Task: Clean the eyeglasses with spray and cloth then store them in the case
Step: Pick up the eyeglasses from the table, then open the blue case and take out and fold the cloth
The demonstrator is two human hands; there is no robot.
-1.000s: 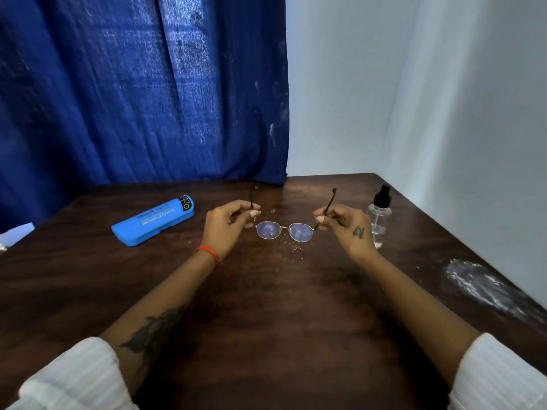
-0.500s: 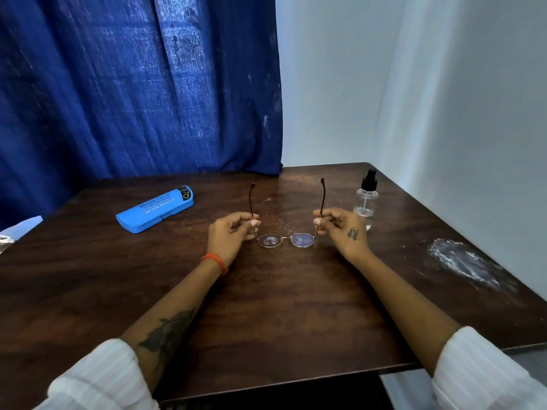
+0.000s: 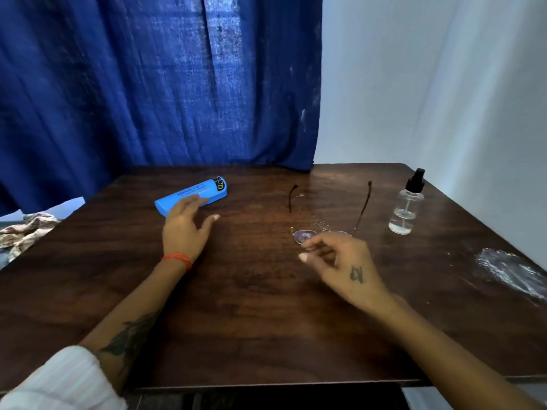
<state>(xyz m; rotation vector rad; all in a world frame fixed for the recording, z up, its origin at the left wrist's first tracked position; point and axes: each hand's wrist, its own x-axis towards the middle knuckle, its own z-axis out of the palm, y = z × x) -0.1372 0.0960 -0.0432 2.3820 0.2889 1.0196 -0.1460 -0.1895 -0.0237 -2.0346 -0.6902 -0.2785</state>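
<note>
- I see the eyeglasses (image 3: 307,236) lying open on the dark wooden table (image 3: 266,321), lenses toward me and both temple arms pointing away toward 12 o'clock — the left temple ends near the table's middle, the right one runs up toward the spray bottle.
- My right hand (image 3: 343,261) hovers right over the near edge of the lenses, at about 6 o'clock from the frame. Its fingers are loosely curled, thumb and forefinger apart; I cannot tell whether a fingertip touches the lens, but nothing is pinched between them.
- My left hand (image 3: 185,229) reaches out toward 11 o'clock, fingers spread and slack, the fingertips overlapping the near edge of the blue case (image 3: 192,196). It holds nothing; whether it touches the case is blurred.
- The blue case lies closed, slanted, at about 10 o'clock from the eyeglasses and well apart from them.
- The spray bottle (image 3: 406,207) stands upright at 2 o'clock from the glasses, clear body with a black pump top, a little liquid in the bottom.
- A crumpled patterned cloth (image 3: 26,232) sits off the table's left edge, at 9 o'clock.
- A white powdery smear (image 3: 509,270) marks the table at 3 o'clock, near its right edge.
- Behind the table hangs a blue curtain (image 3: 148,84) — a pale wall to its right.
</note>
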